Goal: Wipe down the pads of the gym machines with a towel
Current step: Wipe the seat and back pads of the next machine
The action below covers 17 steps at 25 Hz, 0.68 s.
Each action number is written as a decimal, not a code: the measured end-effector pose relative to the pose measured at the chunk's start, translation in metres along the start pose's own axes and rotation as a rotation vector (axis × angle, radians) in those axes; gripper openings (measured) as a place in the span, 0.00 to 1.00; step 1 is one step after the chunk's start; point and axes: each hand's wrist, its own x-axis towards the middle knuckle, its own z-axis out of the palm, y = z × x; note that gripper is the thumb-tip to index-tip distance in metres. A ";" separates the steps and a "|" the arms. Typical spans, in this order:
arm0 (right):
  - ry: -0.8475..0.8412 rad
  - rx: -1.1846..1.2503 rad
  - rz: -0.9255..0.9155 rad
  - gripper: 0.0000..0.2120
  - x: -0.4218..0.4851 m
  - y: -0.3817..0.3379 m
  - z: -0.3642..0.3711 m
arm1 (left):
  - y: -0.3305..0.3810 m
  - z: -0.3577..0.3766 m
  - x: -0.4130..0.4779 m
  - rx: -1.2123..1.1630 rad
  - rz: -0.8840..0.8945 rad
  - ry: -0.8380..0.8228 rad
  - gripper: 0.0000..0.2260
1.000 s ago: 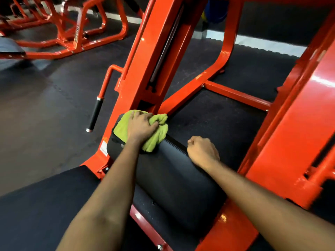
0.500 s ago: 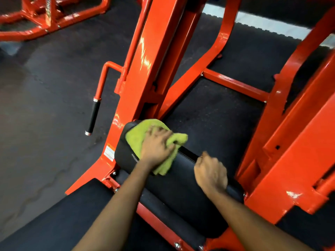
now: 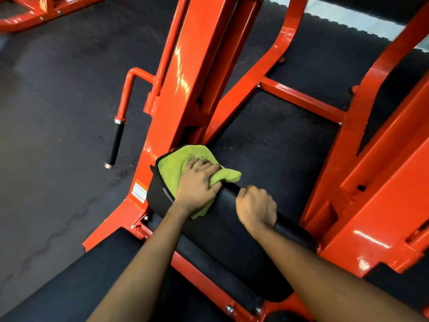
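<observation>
a flat, matte black seat pad [image 3: 69, 287] is seen nearest, at lower left. beyond it a rounded, smooth black vinyl pad [image 3: 232, 233] is mounted across the glossy orange steel frame [image 3: 185, 66]. the pad's far edge is gripped by the right hand [image 3: 256, 209], fingers curled over it. a crumpled, fuzzy lime-green towel [image 3: 174, 162] is pressed onto the pad's left end and bunched under the bent fingers of the left hand [image 3: 197, 187]. further off, a cylindrical black-gripped handle [image 3: 115, 145] is hung over speckled dark rubber floor [image 3: 58, 112].
</observation>
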 end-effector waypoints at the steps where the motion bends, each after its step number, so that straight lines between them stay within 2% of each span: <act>1: 0.007 0.004 -0.013 0.20 -0.001 0.002 0.001 | -0.017 -0.003 0.002 0.013 -0.013 0.022 0.19; 5: 0.043 0.011 -0.039 0.20 -0.002 0.001 0.006 | -0.079 -0.018 0.016 0.022 -0.207 0.129 0.25; 10: 0.066 -0.024 -0.045 0.19 -0.005 0.004 0.009 | -0.083 -0.020 0.015 -0.135 -0.398 0.249 0.19; 11: 0.084 -0.047 -0.043 0.19 -0.006 0.001 0.009 | -0.072 -0.015 0.011 -0.118 -0.391 0.254 0.19; 15: 0.101 -0.112 -0.019 0.19 -0.007 -0.006 0.012 | -0.054 -0.002 0.001 -0.019 -0.147 0.122 0.17; 17: 0.110 -0.120 -0.022 0.19 -0.007 -0.004 0.013 | -0.075 -0.006 0.002 -0.181 -0.239 0.196 0.17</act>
